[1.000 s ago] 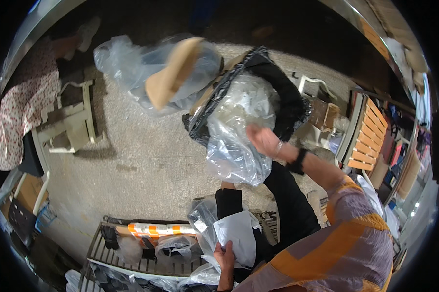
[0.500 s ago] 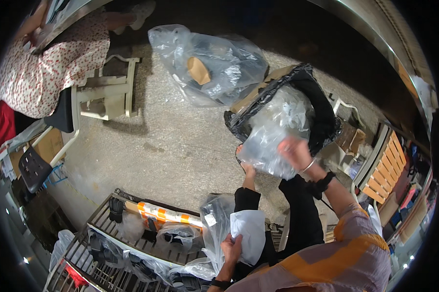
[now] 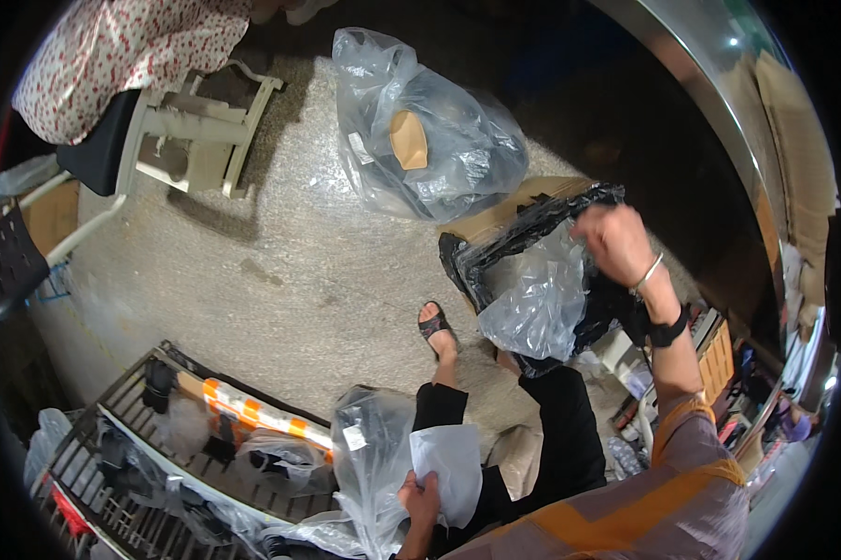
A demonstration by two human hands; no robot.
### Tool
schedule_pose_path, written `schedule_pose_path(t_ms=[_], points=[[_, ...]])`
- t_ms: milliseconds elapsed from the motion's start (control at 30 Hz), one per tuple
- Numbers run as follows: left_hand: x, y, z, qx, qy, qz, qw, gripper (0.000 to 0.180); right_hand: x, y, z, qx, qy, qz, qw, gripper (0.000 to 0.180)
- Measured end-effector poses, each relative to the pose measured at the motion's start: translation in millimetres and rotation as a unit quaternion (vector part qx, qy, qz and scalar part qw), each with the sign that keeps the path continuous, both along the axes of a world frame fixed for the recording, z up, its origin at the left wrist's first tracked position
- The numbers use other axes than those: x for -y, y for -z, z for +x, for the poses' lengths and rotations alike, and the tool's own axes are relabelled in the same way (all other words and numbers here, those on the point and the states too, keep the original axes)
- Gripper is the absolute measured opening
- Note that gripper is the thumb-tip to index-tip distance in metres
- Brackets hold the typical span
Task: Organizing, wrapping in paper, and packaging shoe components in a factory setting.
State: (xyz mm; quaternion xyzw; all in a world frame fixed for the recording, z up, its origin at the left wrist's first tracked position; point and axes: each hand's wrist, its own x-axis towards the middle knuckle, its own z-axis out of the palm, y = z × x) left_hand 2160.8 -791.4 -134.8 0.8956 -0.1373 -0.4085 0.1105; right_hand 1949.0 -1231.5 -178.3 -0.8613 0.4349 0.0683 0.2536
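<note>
My left hand point(image 3: 420, 497) is closed on the edge of a white sheet or flat pouch point(image 3: 450, 471), which lies over my thigh beside a clear plastic bag point(image 3: 372, 448). Out over a cardboard box point(image 3: 495, 217) with a black plastic liner point(image 3: 549, 222) is my right hand point(image 3: 614, 245). Its fingers are curled at the liner's right side; whether they pinch the liner or a bit of film is hidden. Crumpled clear plastic point(image 3: 537, 303) fills the box and bulges over its near edge, by my knee.
A large clear bag point(image 3: 472, 131) with a tan oval piece point(image 3: 408, 140) lies on the floor beyond the box. At left, a slatted rack point(image 3: 126, 420) carries bagged dark items. A person in a dotted garment point(image 3: 140, 56) sits on a chair point(image 3: 196, 126) at upper left.
My right hand has moved away and rightward from the clear plastic at the box's near side to the liner's right side. My left hand keeps the white sheet. The view has shifted.
</note>
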Motion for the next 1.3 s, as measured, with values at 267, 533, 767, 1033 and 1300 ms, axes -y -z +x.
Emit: schedule_pose_path(t_ms=[267, 533, 767, 1033, 1300], points=[[-45.7, 27.0, -0.1, 0.067, 0.031, 0.013, 0.997, 0.029, 71.1, 203.7, 136.3, -0.108, 0.011, 0.134, 0.985, 0.068], [14.7, -0.8, 20.3, -0.051, -0.098, 0.135, 0.985, 0.038, 74.9, 278.8, 174.2, 0.015, -0.031, 0.030, 0.999, 0.061], [-44.6, 20.9, 9.0, 0.008, -0.080, 0.020, 0.997, 0.027, 60.3, 145.6, 151.2, 0.321, 0.226, 0.405, 0.825, 0.041], [-41.5, 39.2, 33.5, 0.008, -0.002, -0.092, 0.996, 0.029, -36.0, -11.2, 56.4, 0.612, 0.245, 0.561, 0.501, 0.056], [102.8, 24.8, 43.4, -0.091, 0.003, -0.161, 0.983, 0.018, -122.8, -37.4, -93.0, 0.197, 0.410, 0.308, 0.836, 0.045]])
